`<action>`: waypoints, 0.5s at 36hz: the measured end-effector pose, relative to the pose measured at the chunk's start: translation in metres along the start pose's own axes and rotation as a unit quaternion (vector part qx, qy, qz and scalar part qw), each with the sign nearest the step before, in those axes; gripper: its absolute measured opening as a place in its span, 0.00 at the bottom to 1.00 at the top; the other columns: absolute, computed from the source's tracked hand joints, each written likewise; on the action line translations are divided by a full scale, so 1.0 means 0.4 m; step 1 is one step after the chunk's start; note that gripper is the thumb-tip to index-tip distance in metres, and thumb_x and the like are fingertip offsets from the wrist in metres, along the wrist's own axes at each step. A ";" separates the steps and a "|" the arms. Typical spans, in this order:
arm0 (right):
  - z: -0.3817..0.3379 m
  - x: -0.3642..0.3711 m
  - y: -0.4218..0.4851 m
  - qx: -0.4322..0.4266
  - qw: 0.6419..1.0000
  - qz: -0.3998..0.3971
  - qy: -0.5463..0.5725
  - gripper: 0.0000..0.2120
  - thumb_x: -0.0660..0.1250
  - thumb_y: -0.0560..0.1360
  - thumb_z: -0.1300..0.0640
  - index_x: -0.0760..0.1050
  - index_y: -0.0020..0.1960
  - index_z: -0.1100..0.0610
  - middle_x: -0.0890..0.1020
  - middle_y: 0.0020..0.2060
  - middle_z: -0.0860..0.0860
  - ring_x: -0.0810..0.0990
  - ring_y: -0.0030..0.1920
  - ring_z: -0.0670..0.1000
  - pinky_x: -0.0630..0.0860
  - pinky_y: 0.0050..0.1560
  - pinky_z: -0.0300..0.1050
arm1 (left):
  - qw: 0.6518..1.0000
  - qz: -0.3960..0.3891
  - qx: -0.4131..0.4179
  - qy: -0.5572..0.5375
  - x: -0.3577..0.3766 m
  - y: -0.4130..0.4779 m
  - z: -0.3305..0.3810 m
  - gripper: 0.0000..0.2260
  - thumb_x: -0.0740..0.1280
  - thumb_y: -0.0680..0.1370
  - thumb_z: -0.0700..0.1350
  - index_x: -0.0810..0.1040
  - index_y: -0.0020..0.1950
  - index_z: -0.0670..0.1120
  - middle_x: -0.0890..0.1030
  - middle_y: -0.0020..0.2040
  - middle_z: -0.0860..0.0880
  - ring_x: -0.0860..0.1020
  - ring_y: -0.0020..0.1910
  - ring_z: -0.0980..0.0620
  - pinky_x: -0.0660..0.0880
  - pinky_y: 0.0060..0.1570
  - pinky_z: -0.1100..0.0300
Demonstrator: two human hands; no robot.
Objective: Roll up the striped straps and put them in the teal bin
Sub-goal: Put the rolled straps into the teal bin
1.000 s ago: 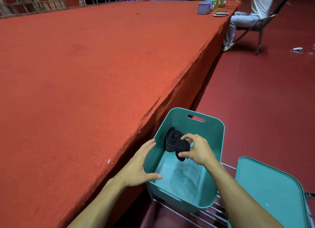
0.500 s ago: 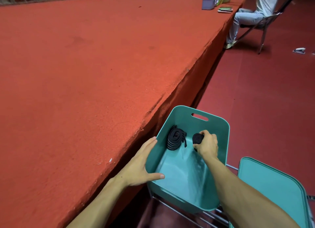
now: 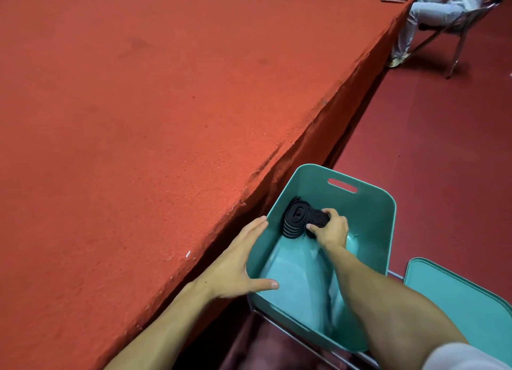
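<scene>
The right hand [image 3: 331,229] is down inside the teal bin [image 3: 388,231], fingers and thumb curled round a rolled strap [image 3: 318,218], dark and tightly wound. Half a second ago this hand held the roll further toward the bin's right side, apart from the second roll [image 3: 295,218]. Now it has shifted left, and the held roll sits against that second roll, which leans in the far left corner of the bin with its coiled layers showing.

The left hand [image 3: 241,261] has stayed where it was: fingers straight along the outside of the bin's left wall, thumb hooked over the near rim, holding nothing.

The bin rests on a wire rack [image 3: 291,333], close against the edge of the red worktop [image 3: 138,120]. A teal lid [image 3: 457,300] lies just to the right of the bin. Across the dark red floor [image 3: 443,148], a seated person [image 3: 432,9] on a metal chair [image 3: 465,18] is at the worktop's far end.
</scene>
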State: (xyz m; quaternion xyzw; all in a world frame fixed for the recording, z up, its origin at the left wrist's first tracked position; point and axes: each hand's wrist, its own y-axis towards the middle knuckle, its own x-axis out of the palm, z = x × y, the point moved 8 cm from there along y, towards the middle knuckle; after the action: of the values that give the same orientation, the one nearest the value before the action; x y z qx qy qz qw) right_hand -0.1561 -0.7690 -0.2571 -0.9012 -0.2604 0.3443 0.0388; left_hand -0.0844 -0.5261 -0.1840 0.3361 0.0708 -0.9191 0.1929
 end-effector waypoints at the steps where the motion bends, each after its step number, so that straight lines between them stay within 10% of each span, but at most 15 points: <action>1: 0.002 0.001 0.005 0.005 1.000 0.003 0.010 0.28 0.78 0.70 0.60 0.73 0.67 0.58 0.71 0.62 0.61 0.72 0.63 0.61 0.67 0.65 0.50 | 1.000 -0.001 0.000 0.000 0.001 0.001 0.000 0.51 0.73 0.67 0.65 0.50 0.81 0.51 0.47 0.80 0.59 0.47 0.78 0.64 0.48 0.76 0.66; 18: 0.021 0.018 0.064 0.016 0.998 0.024 0.051 0.28 0.75 0.72 0.65 0.72 0.70 0.57 0.71 0.64 0.62 0.72 0.66 0.62 0.65 0.68 0.45 | 1.000 -0.006 0.002 0.004 0.002 0.005 0.000 0.50 0.74 0.68 0.64 0.49 0.81 0.52 0.46 0.80 0.60 0.46 0.78 0.65 0.47 0.76 0.67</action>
State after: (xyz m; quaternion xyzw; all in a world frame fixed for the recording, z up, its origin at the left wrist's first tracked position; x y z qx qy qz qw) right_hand -0.1456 -0.7883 -0.2740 -0.9228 -0.2310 0.3029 0.0581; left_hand -0.0843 -0.5284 -0.1845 0.3397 0.0714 -0.9191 0.1863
